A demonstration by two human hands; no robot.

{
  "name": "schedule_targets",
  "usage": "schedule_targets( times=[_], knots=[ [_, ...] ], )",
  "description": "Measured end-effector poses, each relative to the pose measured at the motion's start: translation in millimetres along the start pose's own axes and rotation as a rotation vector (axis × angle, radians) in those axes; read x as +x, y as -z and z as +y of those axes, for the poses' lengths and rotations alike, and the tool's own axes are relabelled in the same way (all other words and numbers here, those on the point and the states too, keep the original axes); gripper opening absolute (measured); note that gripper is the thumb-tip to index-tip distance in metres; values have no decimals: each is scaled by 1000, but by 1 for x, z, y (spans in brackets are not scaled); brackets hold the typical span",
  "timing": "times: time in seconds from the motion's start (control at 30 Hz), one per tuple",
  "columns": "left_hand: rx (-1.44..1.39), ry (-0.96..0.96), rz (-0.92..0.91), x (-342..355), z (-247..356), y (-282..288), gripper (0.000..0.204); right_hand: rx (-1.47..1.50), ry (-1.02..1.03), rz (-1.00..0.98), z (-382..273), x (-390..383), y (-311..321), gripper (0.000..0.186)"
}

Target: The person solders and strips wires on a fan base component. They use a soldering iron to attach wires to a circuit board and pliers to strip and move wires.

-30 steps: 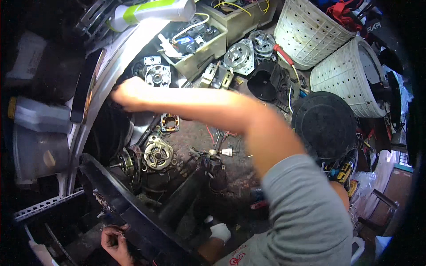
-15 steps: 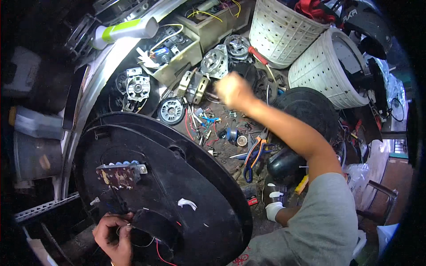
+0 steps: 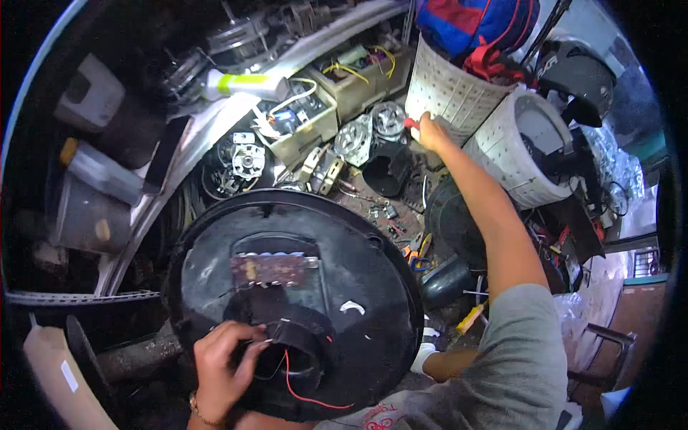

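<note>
You faced uneven light: hard glare bleached the pale ledge (image 3: 233, 111), and soft sheen marked the black tub (image 3: 351, 269). Deep shadow dulled the far left, while fisheye distortion bent edges toward a dark rim.

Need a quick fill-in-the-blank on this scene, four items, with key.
1. The right hand grips a ____ handle.
2. The left hand is at the collar of the round ____ cover.
3. By that collar hangs a thin red ____.
4. The bag above the perforated white tubs is red and ____.

Missing: red; black; wire; blue.
</note>
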State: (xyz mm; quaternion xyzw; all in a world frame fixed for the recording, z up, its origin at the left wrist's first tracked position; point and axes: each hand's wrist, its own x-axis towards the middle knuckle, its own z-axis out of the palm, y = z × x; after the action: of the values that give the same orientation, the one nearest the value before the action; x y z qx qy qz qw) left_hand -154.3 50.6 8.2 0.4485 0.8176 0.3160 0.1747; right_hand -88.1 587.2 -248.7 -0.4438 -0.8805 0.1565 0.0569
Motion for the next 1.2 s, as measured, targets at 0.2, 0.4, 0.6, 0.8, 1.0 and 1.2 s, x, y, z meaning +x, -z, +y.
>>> schedule_targets(
  times=[0.2, 0.4, 0.6, 0.8, 1.0, 1.2],
  knots=[
    [26, -91, 10, -6, 6, -11, 14, 205, -215, -81, 15, 4, -22, 39],
    [-20, 29, -11, -10, 4, -3, 13, -106, -66, 163, -5, 0, -6, 40],
    [-18, 43, 82, 8, -4, -2, 13, -352, 262, 229, -11, 36, 31, 19],
    [15, 85, 70, 4, 0, 0, 11, -299, 332, 285, -17, 26, 43, 12],
    [39, -203, -63, 17, 2, -14, 16, -37, 47, 199, 35, -25, 101, 25],
    [97, -324, -24, 2, 25, -29, 15, 645, 58, 149, -10, -165, 209, 33]
  ],
)
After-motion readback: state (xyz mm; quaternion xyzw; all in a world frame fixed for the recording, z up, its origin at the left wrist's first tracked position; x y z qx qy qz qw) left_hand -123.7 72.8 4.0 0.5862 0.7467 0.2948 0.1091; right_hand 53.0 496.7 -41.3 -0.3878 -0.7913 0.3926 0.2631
